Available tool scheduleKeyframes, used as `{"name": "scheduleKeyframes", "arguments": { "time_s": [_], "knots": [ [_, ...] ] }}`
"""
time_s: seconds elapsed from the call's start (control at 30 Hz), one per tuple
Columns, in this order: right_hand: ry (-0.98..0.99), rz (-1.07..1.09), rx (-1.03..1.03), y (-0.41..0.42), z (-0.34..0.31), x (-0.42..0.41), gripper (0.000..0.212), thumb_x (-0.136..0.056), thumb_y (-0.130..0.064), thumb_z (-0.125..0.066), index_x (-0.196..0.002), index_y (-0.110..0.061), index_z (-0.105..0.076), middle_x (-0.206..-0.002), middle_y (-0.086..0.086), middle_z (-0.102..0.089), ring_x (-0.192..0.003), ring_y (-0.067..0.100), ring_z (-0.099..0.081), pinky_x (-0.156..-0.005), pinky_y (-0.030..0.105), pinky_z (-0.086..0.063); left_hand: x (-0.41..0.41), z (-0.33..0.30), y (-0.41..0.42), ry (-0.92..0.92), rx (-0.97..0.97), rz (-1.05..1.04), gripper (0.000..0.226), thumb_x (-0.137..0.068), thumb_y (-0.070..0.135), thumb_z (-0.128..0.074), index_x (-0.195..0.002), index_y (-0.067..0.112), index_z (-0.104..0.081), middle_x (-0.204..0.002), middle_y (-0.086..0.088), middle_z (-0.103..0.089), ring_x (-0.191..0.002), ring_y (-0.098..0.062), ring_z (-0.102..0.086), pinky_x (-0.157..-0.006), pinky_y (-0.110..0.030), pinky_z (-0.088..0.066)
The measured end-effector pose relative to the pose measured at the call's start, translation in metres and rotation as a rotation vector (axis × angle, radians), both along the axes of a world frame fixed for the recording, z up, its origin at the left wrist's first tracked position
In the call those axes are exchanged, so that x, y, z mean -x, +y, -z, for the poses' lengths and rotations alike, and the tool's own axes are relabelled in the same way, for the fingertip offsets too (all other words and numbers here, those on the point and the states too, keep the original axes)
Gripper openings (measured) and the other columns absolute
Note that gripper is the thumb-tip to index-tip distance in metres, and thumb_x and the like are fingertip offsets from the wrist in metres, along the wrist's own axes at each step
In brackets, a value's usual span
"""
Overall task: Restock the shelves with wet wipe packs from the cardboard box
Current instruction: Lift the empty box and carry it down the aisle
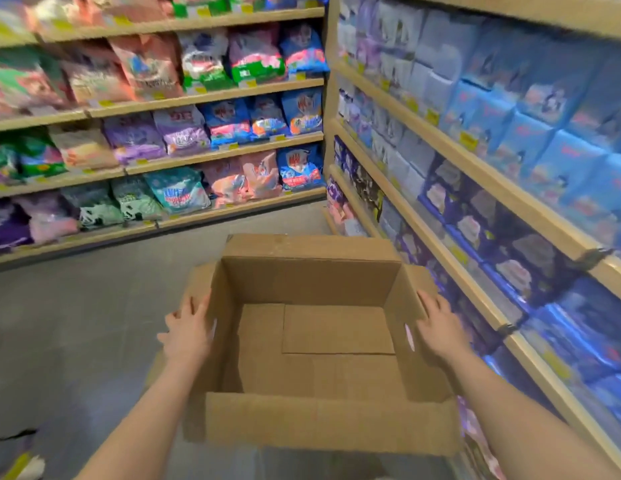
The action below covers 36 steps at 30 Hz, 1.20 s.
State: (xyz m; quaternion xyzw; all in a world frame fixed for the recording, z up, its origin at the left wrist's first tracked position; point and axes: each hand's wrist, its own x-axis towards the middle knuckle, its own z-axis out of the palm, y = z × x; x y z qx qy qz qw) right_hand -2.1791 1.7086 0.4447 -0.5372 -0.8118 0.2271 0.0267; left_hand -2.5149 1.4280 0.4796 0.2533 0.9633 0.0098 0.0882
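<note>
Print on bags: the bags (184,133) on the back shelves carry large coloured lettering, but it is too blurred to read.
Print on packs: the blue and purple packs (531,98) on the right shelves show pictures and red marks, none legible.
Shelf-edge tags: yellow price tags (468,138) sit on the shelf rails; no number can be read.
Cardboard box: the cardboard box (323,420) shows no readable print.
</note>
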Motion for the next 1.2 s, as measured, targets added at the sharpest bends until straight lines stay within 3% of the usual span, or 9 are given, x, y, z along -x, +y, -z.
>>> {"name": "scheduleKeyframes", "arguments": {
  "time_s": [0.43, 0.67, 1.0, 1.2],
  "knots": [
    [0.064, -0.130, 0.003, 0.227, -0.008, 0.301, 0.065, -0.092, -0.021, -0.052, -0.149, -0.023, -0.021, -0.155, 0.012, -0.021, -0.136, 0.032, -0.033, -0.108, 0.040, -0.033, 0.266, -0.006, 0.197, 0.023, 0.018, -0.113, 0.060, -0.098, 0.031, -0.037, -0.148, 0.039, -0.005, -0.157, -0.004, -0.012, -0.131, -0.038, -0.029, -0.100, -0.055, -0.037],
    [0.054, -0.165, 0.023, 0.333, -0.004, 0.442, 0.066, -0.093, -0.021, -0.053, -0.149, -0.025, -0.019, -0.155, 0.011, -0.019, -0.134, 0.035, -0.035, -0.107, 0.044, -0.035, 0.405, 0.014, 0.293, 0.011, -0.028, -0.111, 0.059, -0.097, 0.027, -0.035, -0.147, 0.041, -0.006, -0.156, -0.004, -0.014, -0.126, -0.038, -0.032, -0.096, -0.055, -0.040],
    [0.074, 0.014, 0.060, 0.451, 0.037, 0.632, 0.067, -0.093, -0.014, -0.053, -0.150, -0.022, -0.020, -0.155, 0.010, -0.020, -0.136, 0.028, -0.035, -0.110, 0.038, -0.030, 0.625, 0.066, 0.454, -0.061, -0.021, 0.011, 0.071, -0.094, 0.019, -0.047, -0.149, 0.037, -0.006, -0.157, -0.006, -0.012, -0.130, -0.041, -0.032, -0.097, -0.057, -0.041],
    [0.002, 0.063, 0.092, 0.506, 0.118, 0.686, 0.065, -0.091, -0.017, -0.056, -0.148, -0.019, -0.025, -0.154, 0.011, -0.022, -0.137, 0.031, -0.031, -0.110, 0.041, -0.032, 0.699, 0.149, 0.526, -0.146, 0.055, 0.062, 0.072, -0.093, 0.018, -0.046, -0.149, 0.036, -0.004, -0.158, -0.004, -0.007, -0.132, -0.043, -0.028, -0.093, -0.057, -0.045]
  ]
}}
